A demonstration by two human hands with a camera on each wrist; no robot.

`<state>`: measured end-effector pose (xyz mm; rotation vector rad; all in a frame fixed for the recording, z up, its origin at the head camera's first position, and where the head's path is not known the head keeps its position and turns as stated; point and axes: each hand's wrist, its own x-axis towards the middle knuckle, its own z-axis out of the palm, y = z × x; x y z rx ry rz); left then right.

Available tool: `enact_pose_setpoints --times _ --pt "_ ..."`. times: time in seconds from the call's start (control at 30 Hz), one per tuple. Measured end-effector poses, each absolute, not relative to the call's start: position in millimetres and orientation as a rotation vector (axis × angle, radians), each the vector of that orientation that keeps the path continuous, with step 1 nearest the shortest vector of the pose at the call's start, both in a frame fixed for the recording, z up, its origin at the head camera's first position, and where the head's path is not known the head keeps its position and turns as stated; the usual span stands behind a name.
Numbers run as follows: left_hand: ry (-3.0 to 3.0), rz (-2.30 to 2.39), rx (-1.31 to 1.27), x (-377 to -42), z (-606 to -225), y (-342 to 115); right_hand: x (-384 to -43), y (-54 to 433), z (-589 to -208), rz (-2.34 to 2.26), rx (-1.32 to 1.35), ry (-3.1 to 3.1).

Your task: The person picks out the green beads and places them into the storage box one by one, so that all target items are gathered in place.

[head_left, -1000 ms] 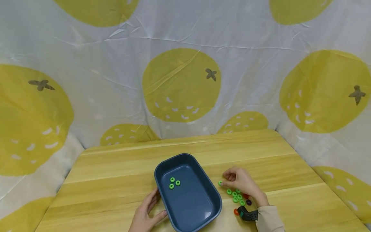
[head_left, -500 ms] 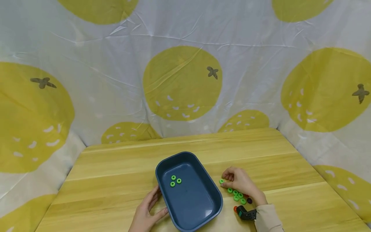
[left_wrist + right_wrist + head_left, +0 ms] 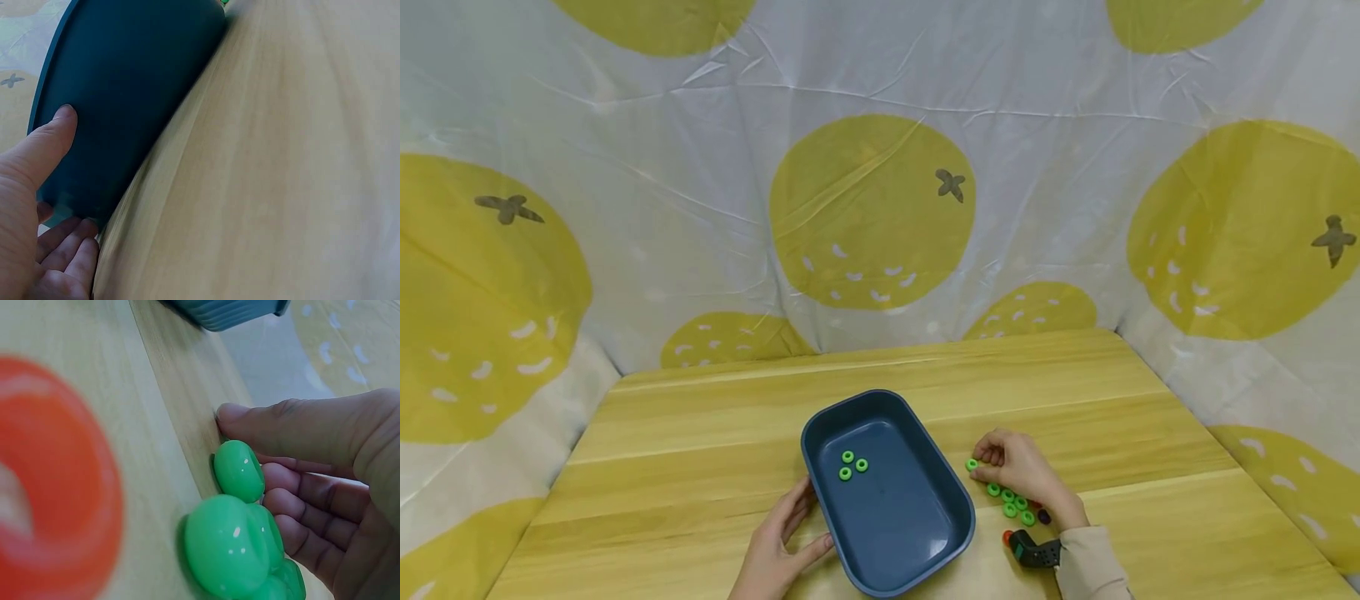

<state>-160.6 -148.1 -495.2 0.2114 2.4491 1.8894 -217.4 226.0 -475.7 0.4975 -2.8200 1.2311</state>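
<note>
A dark blue rectangular tray (image 3: pixel 910 533) stands on the wooden table, holding three small green rings (image 3: pixel 862 465) toward its far left corner. My left hand (image 3: pixel 778 542) rests against the tray's left outer wall, thumb and fingers spread along it; the left wrist view shows the thumb (image 3: pixel 59 125) flat on that wall and the fingers low at its base. Right of the tray, my right hand (image 3: pixel 1018 467) pinches a green ring (image 3: pixel 972 465) at the table between thumb and index finger. In the right wrist view that ring is mostly hidden behind the thumb (image 3: pixel 275 422).
Several more green rings (image 3: pixel 1010 509) lie bunched under my right hand. A dark purple ring (image 3: pixel 1044 517) and a partly covered red one sit beside them. An orange-red ring (image 3: pixel 1007 538) lies by the black wrist device (image 3: pixel 1033 552). A lemon-patterned cloth (image 3: pixel 872 208) hangs behind the table.
The head view has shifted slightly. Both hands, the tray and the rings keep nearly the same places relative to one another.
</note>
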Motion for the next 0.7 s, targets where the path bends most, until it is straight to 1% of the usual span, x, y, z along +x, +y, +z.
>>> enact_pose_setpoints --times 0.27,0.7 --pt "2.446 1.87 0.209 -161.4 -497.4 -148.6 -217.7 225.8 -476.1 1.221 0.439 -2.867" --pt "2.461 1.893 0.218 -161.2 -496.7 -148.6 -218.0 223.8 -475.2 1.23 0.431 -2.855"
